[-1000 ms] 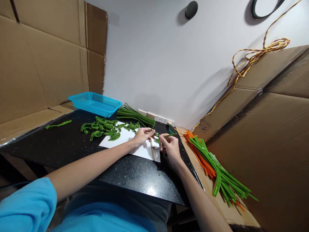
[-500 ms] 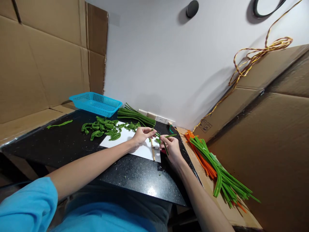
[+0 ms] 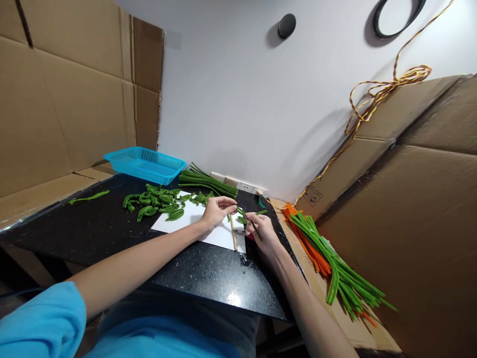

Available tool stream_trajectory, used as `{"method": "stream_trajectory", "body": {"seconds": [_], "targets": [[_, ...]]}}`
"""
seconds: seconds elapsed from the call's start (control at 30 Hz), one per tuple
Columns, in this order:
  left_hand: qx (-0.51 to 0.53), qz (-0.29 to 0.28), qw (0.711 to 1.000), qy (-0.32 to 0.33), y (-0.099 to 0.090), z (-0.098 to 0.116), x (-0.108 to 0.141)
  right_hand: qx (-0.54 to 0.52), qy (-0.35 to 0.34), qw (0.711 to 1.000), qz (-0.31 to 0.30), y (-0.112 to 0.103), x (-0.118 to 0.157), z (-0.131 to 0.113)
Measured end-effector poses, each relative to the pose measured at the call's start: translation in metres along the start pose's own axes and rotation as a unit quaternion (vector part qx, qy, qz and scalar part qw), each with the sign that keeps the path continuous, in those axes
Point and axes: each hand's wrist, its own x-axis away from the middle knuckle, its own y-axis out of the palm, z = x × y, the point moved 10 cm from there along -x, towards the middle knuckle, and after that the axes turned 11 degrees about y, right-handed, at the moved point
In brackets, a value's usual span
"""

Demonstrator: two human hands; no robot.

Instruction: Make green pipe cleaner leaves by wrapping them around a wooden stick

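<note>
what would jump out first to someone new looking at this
Probably the bright blue basket at the back left of the black tabletop. Next, the green bundle and orange bundle on the cardboard at the right. In the middle, the left hand and right hand pinch thin green strands near a white sheet.

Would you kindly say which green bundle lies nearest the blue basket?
The dark green bundle at the back of the black tabletop; the brighter green bundle lies on cardboard, partly over orange strips.
</note>
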Motion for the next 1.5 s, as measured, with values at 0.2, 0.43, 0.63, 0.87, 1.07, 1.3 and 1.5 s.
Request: {"method": "stream_trajectory", "body": {"seconds": [0.2,0.43,0.63,0.87,1.07,1.3,1.5], "targets": [[0.014,0.001,0.999,-0.046,-0.005,-0.010,0.002,0.063,-0.063,0.996,0.018,-0.001,0.002,-0.010],[0.035,0.030,0.995,-0.094,-0.010,-0.012,0.007,0.126,-0.093,0.988,0.006,0.007,0.008,-0.018],[0.033,-0.001,0.993,-0.112,-0.001,-0.010,0.011,0.122,-0.123,0.985,0.003,0.002,0.004,-0.022],[0.034,-0.124,0.986,-0.103,0.031,-0.009,0.022,0.135,-0.093,0.986,-0.036,0.009,0.004,-0.015],[0.045,-0.052,0.991,-0.111,0.016,-0.014,0.016,0.137,-0.124,0.983,0.023,-0.001,0.007,-0.024],[0.092,-0.016,0.984,-0.153,0.008,-0.023,0.017,0.131,-0.121,0.984,0.025,0.001,0.009,-0.026],[0.072,-0.032,0.987,-0.138,0.012,-0.022,0.018,0.123,-0.086,0.989,0.009,0.004,0.008,-0.017]]}}
